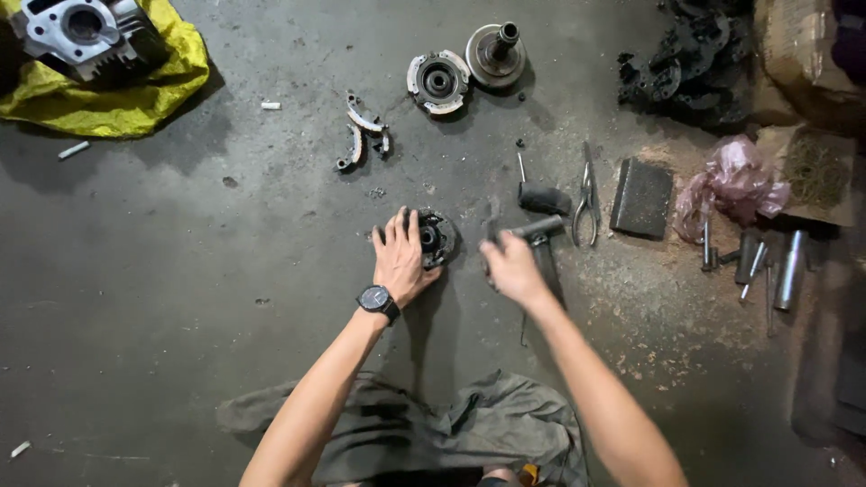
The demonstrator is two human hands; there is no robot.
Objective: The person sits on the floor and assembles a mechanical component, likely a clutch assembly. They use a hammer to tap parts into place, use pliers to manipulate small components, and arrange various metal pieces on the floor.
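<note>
Dismantling looks well under way, judging from how the parts are lying around the round clutch hub (436, 238) on the concrete floor (180, 271), the thing you are working on now. Your left hand (401, 257) is pressing down on the hub's near-left side, fingers spread over its rim, so that grip is bracing rather than closing round it. Your right hand (510, 266), just right of the hub, is clenched around the handle of a hammer (537, 227) whose head is pointing away from you. Beyond the hub, a pair of curved clutch shoes (363, 133) is lying loose, and further beyond sit a shoe carrier plate (438, 82) and a bell-shaped drum with a shaft (495, 54), touching each other; these appear already taken off. Right of the hub, past the hammer, are pliers (587, 200), a dark rectangular block (642, 198), a pink plastic bag (735, 180) and several sockets and drifts (767, 261). Far beyond and left of the hub, an engine cylinder (81, 32) is resting on a yellow bag (117, 108). The hub itself seems to be still in one piece, so its own stripping is probably what is left; whether any fastener on it is loose, I cannot tell.
</note>
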